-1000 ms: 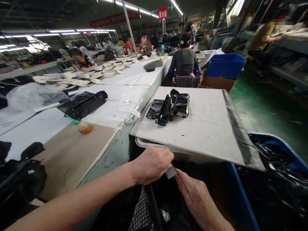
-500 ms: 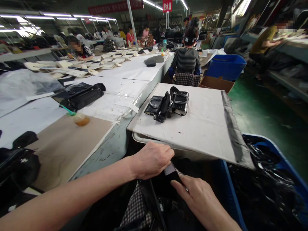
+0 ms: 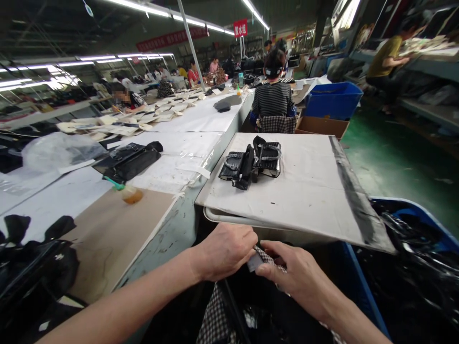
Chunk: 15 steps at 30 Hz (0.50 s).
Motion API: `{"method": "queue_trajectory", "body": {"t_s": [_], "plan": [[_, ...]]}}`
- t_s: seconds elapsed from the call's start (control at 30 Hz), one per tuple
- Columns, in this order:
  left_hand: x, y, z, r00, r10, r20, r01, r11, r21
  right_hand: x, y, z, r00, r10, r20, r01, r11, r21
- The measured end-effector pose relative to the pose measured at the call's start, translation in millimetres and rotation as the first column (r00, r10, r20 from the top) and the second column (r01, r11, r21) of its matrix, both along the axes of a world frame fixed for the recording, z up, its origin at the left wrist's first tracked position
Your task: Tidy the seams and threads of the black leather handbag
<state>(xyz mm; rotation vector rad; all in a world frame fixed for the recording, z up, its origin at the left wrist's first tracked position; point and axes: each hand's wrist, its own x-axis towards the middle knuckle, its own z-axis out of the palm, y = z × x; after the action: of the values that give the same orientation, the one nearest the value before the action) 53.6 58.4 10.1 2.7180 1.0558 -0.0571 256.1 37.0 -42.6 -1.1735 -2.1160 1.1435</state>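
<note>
You're pinching a small grey piece (image 3: 255, 262) low in front of you, just below the near edge of the white board (image 3: 308, 200). Your left hand (image 3: 224, 251) is curling closed over its left end, and your right hand (image 3: 294, 272) is gripping the other end between thumb and fingertips, so both are clamped on it. Checked fabric (image 3: 211, 317) is lying right under them. Black bags (image 3: 251, 165) are sitting mid-board, well apart from your hands. A blue bin (image 3: 421, 215) of black material is standing to the right, and a glue pot (image 3: 131, 195) is sitting on the long table (image 3: 107, 239) to the left. A person in a striped top (image 3: 272, 98) is sitting beyond the board.
</note>
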Motion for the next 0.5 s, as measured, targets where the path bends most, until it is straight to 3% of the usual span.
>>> {"method": "queue_trajectory", "body": {"t_s": [0.1,0.23,0.4,0.5], "plan": [[-1,-1,-0.5,0.999,0.017,0.041,-0.015,0.999,-0.036,-15,6,-4.0,0.978,-0.065,-0.200,0.057,0.997,-0.046],[-6,-6,-1.4,0.975,0.170,0.146,-0.149,0.978,-0.144,-30,3,-20.7,0.968,-0.095,-0.233,0.109,0.993,0.050],[-18,-27,0.8,0.782,0.512,0.355,-0.399,0.849,-0.345,-32,-2,-28.1,0.962,-0.127,-0.242,0.144,0.988,0.053],[-22,-40,2.3,0.716,0.600,0.357,-0.480,0.794,-0.372,-33,-3,-27.3,0.957,-0.132,-0.260,0.147,0.988,0.042]]}}
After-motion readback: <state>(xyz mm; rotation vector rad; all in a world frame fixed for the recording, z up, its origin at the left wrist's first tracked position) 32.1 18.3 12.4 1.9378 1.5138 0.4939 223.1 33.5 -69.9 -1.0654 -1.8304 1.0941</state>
